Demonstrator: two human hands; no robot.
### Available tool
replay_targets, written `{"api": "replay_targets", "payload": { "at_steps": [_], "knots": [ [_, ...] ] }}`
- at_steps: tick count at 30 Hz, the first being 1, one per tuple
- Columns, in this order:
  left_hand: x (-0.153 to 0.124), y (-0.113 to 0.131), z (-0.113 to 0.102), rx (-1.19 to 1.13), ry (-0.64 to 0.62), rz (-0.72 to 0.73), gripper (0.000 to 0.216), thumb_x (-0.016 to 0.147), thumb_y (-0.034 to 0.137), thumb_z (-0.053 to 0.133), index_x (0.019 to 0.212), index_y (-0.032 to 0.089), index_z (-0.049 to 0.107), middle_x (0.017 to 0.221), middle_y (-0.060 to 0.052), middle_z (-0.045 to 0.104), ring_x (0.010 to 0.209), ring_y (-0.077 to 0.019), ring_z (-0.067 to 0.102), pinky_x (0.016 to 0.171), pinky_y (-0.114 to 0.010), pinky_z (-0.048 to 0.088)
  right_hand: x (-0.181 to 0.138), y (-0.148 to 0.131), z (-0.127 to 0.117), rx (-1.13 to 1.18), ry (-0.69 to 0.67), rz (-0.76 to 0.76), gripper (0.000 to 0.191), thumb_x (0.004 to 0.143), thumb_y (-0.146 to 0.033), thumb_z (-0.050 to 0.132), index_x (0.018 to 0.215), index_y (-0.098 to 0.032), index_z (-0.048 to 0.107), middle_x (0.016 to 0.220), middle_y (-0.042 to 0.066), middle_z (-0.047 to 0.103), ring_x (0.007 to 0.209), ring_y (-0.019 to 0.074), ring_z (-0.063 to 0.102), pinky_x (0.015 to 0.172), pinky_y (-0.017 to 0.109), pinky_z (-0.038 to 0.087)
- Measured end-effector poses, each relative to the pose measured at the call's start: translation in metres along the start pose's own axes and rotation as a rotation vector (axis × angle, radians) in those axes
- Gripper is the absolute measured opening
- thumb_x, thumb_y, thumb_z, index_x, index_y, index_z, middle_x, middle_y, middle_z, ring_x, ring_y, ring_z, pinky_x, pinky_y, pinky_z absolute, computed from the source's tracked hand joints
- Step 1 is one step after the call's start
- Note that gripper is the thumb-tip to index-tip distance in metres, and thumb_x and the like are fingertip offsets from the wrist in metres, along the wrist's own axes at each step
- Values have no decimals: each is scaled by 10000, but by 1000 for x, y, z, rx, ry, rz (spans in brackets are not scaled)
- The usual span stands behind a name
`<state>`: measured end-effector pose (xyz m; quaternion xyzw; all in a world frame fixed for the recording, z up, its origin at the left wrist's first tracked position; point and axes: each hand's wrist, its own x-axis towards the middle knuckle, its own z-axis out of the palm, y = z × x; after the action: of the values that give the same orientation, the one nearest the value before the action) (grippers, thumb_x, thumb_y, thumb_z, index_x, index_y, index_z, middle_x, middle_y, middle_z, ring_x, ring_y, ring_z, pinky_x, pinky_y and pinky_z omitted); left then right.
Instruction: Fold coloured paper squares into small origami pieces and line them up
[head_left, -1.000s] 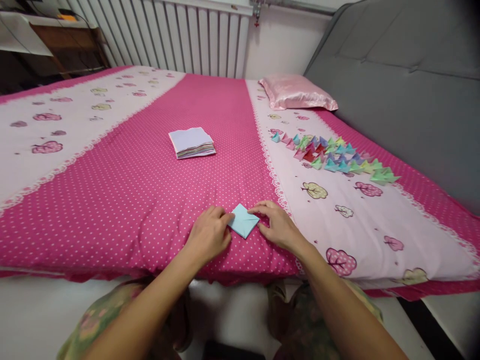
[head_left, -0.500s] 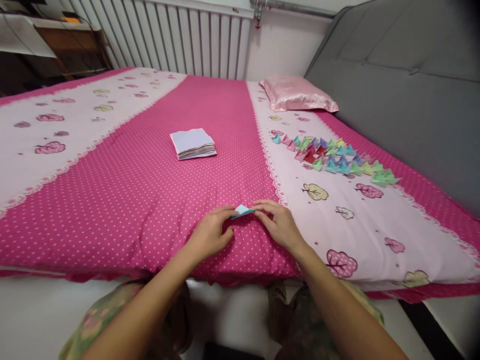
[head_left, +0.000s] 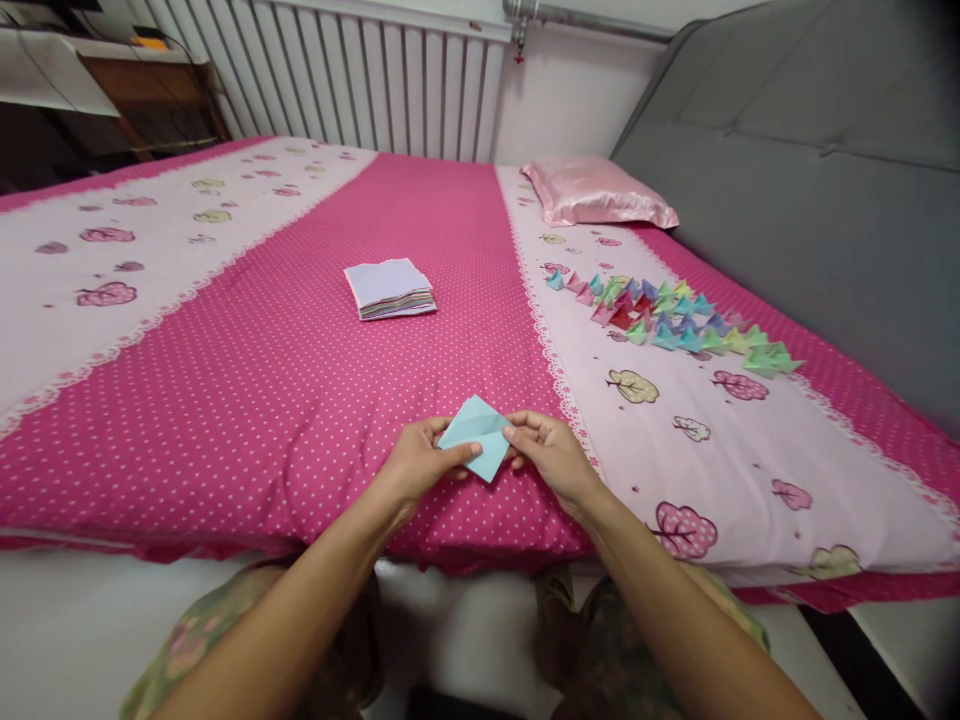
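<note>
Both my hands hold a folded light blue paper square (head_left: 475,434) just above the near edge of the pink dotted bed (head_left: 300,380). My left hand (head_left: 418,463) pinches its left side, thumb on top. On the right side my right hand (head_left: 553,455) pinches it between thumb and fingers. The paper is tilted up towards me, with its creases showing.
A stack of coloured paper squares (head_left: 390,289) lies in the middle of the bed. Several small folded paper shapes (head_left: 675,320) in many colours lie in rows at the right. A pink pillow (head_left: 596,191) sits by the grey headboard (head_left: 810,170). A radiator (head_left: 360,80) lines the far wall.
The blue paper lay flat on the bed under my fingertips. Both hands lifted it, turned it edge-on, and now hold it tilted up facing me.
</note>
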<state>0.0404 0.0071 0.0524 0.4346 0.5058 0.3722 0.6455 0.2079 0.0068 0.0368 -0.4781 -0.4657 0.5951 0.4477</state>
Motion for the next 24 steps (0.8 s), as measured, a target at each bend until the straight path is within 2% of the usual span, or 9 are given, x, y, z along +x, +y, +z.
{"api": "replay_targets", "payload": {
  "at_steps": [4,7,10,13,15,18,24],
  "knots": [
    [1,-3,1,-87,66,-39,382,504,193,771,842,87,629,665,-19,647,493,-74,536,460,-181,413,1,3,1,15,29,-8,264,703,-347,645,886,-169,577,633,-4,656,559,111,611,468,180,424],
    [3,-4,0,-128,80,-20,350,489,195,776,788,92,626,644,-17,641,488,-76,532,469,-185,413,0,3,0,13,-30,-54,335,722,-302,635,1031,-199,557,679,-11,661,602,112,622,487,174,432],
    [3,-5,-2,-106,44,-5,348,498,185,767,805,96,628,658,-19,647,511,-79,538,495,-185,410,-1,2,-2,17,-106,-115,470,706,-235,654,1154,-240,513,891,17,673,720,124,637,604,213,484],
    [2,-4,-2,-65,-23,-6,310,519,172,746,798,100,628,660,-13,643,529,-80,540,519,-187,408,0,4,-3,-16,-134,-175,473,680,-200,672,1137,-236,551,1104,52,620,902,174,617,753,287,495],
    [1,-4,-1,-52,-64,-9,265,537,167,729,775,105,629,654,-6,638,534,-77,537,529,-184,404,1,6,-3,-49,-144,-204,465,683,-195,669,1134,-240,564,1167,54,592,965,195,593,780,309,490],
    [0,-3,-1,-55,-92,-15,265,555,161,714,802,112,628,662,2,634,538,-69,535,537,-177,402,2,9,-4,-89,-140,-221,447,699,-198,656,1137,-242,572,1138,45,613,946,195,597,785,324,482],
    [-1,2,-4,-98,-195,0,297,613,176,678,882,107,572,703,-17,633,582,-90,565,577,-210,457,1,6,-7,-237,-164,-288,246,744,-204,609,984,-201,664,963,42,662,862,178,589,778,309,441]
  ]
}}
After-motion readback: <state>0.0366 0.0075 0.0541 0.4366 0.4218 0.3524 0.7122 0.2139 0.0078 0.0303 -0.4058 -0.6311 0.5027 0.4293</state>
